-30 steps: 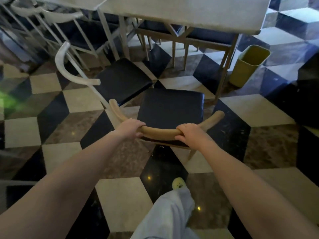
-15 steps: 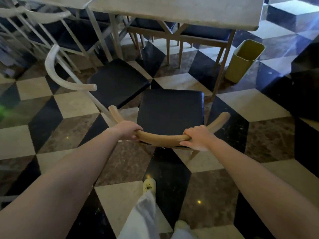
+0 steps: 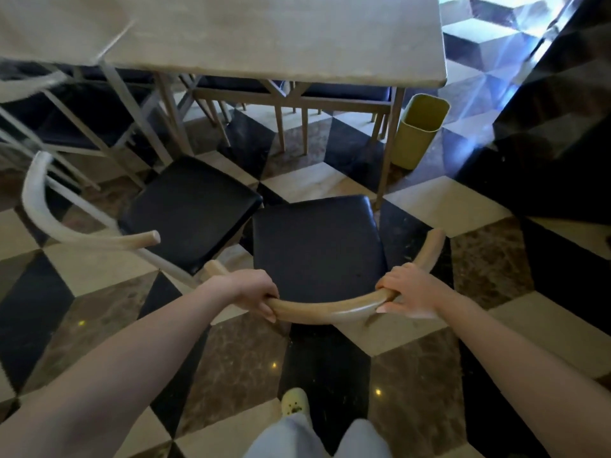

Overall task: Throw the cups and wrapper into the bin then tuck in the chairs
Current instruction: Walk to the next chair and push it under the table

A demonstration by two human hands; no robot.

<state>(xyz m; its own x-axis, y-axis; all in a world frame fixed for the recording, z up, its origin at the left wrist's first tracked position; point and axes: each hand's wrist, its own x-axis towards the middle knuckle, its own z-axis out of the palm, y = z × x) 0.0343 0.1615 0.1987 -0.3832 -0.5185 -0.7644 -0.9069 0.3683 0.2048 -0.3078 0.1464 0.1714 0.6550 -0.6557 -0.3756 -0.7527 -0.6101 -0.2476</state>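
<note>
A chair with a black seat [image 3: 317, 246] and a curved tan wooden backrest [image 3: 324, 307] stands in front of me, facing the pale table [image 3: 264, 38]. My left hand [image 3: 251, 292] grips the backrest's left part. My right hand [image 3: 410, 292] grips its right part. The seat's front edge lies just short of the table's near right leg [image 3: 388, 150]. A second black-seated chair [image 3: 191, 209] with a whitish curved backrest [image 3: 49, 216] stands angled to the left, its seat close beside the first. A yellow-green bin [image 3: 418, 130] stands on the floor past the table's right leg.
Two more chairs [image 3: 297, 94] are tucked under the table's far side. Another table with white-framed chairs [image 3: 72, 104] is at the left. A dark counter or wall [image 3: 545, 143] rises at the right. The floor is checkered tile. My foot [image 3: 294, 403] is below the chair.
The chair has moved forward toward the table with both hands on its backrest, and I have stepped closer. The table and bin now look nearer.
</note>
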